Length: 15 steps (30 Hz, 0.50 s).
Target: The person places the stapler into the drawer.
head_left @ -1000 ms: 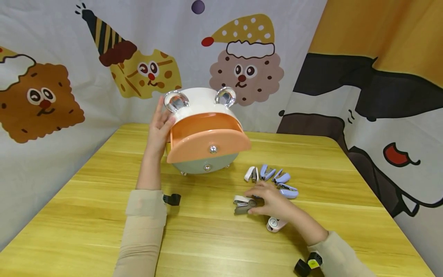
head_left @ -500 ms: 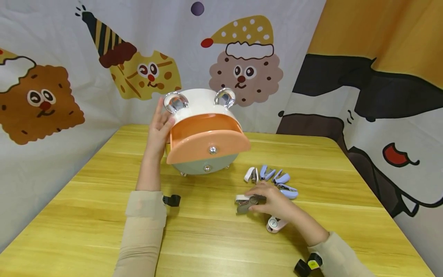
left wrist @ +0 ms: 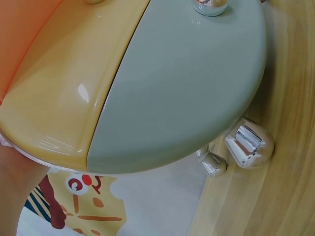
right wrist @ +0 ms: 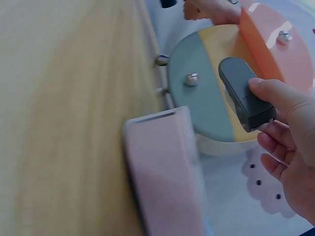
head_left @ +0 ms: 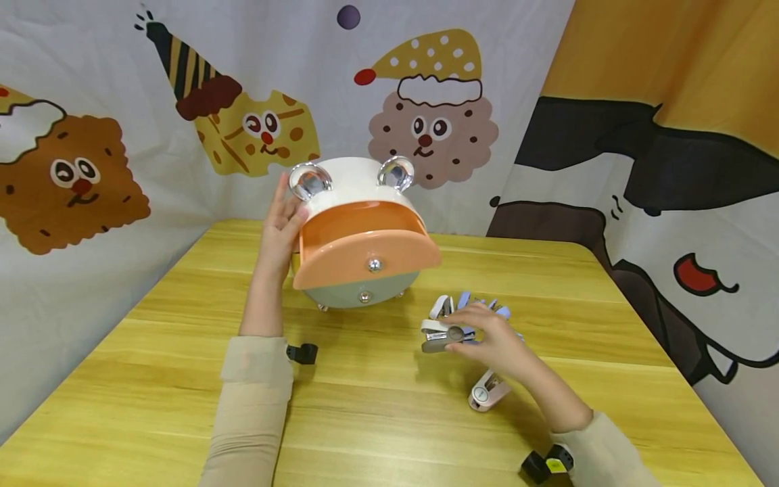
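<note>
My right hand (head_left: 496, 338) pinches a grey and white mini stapler (head_left: 439, 343) between thumb and fingers, above the table. In the right wrist view the stapler's dark grey side (right wrist: 246, 96) shows under the thumb. My left hand (head_left: 280, 233) rests against the left side of a round, clock-shaped drawer box (head_left: 353, 177), fingers pointing up. Its orange top drawer (head_left: 335, 260) is pulled out; the yellow drawer (left wrist: 74, 93) and green drawer (left wrist: 177, 93) below are closed. A pink stapler (head_left: 481, 396) lies below my right hand.
Beyond my right hand lie a white stapler (head_left: 439, 308) and several blue staplers (head_left: 502, 312), partly hidden by the hand. The box stands on small silver feet (left wrist: 250, 143) on the wooden table (head_left: 365, 419). A cartoon-printed cloth (head_left: 341, 101) hangs behind the table.
My right hand has lifted the grey and white stapler off the table and moved it slightly away from me, now covering part of the blue staplers. My left hand and the box stay still.
</note>
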Motion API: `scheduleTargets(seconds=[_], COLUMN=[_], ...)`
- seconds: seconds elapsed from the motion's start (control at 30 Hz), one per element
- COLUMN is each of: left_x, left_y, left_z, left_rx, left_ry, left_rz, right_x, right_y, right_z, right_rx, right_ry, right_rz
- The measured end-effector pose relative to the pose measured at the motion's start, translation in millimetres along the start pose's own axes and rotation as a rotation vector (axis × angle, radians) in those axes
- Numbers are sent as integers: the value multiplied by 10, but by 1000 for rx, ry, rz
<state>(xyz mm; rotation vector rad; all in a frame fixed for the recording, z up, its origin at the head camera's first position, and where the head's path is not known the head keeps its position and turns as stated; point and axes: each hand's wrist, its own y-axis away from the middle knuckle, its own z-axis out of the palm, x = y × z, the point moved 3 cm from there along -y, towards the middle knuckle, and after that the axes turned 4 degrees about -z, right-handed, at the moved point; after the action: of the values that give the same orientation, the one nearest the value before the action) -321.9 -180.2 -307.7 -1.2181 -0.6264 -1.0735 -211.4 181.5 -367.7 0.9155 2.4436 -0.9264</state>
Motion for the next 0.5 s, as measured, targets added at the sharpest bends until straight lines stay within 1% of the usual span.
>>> scheduleTargets(seconds=[0.03,0.1,0.37,0.5], left_x=[3,8,11,5], left_y=[0,3,-5,-6], left_z=[1,3,6,8], left_rx=[1,4,3,4], left_ry=[-14,-12,8,4], left_rz=[0,-6,-6,-11], right_x=[-24,-71,-253,-336], right_y=[-8,-29,-163,-244], right_z=[-28,-80,-250,-317], right_rx=[18,54,214,278], right_ry=[-2,-11,-31,-37], right_rz=[1,-6,-77,-75])
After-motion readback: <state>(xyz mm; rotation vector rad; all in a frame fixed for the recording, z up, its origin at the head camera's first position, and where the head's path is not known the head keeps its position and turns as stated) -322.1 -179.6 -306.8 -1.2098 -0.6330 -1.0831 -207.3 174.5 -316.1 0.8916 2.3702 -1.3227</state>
